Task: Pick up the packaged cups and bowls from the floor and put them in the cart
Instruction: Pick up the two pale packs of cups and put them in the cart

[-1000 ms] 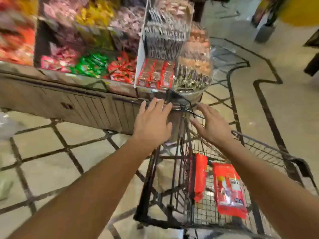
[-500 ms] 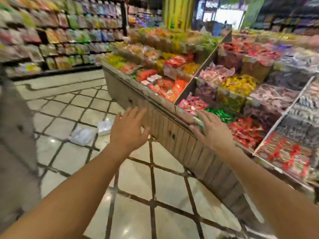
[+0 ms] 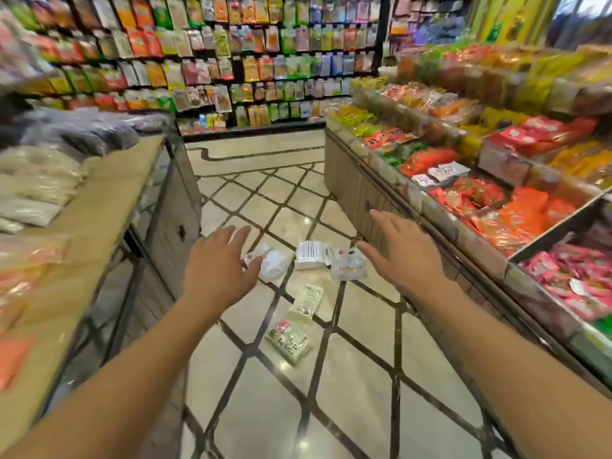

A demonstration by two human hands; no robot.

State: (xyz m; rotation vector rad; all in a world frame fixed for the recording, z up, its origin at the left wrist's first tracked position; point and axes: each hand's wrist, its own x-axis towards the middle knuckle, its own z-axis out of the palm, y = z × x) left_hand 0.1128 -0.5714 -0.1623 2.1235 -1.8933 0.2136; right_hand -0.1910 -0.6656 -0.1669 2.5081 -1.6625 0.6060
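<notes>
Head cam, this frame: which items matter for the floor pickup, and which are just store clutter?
Job items:
- white crumpled plastic pack
- white flat pack with barcode
- clear plastic cup pack
- clear slim pack
- green-and-red labelled pack
- left hand, right hand, both empty

Lying about:
- red snack bags in right bin
- hanging packets on back wall
- pale sacks on left counter

Tiled floor (image 3: 361, 389) under scattered packages (image 3: 309, 255)

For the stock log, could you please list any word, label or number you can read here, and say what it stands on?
None can be read for certain.
Clear packaged cups: a band of coloured letters, too blurred.
White pack: barcode label, digits too small.
Nearest floor pack: dark print, blurred.
Hanging shelf packets: all blurred.
</notes>
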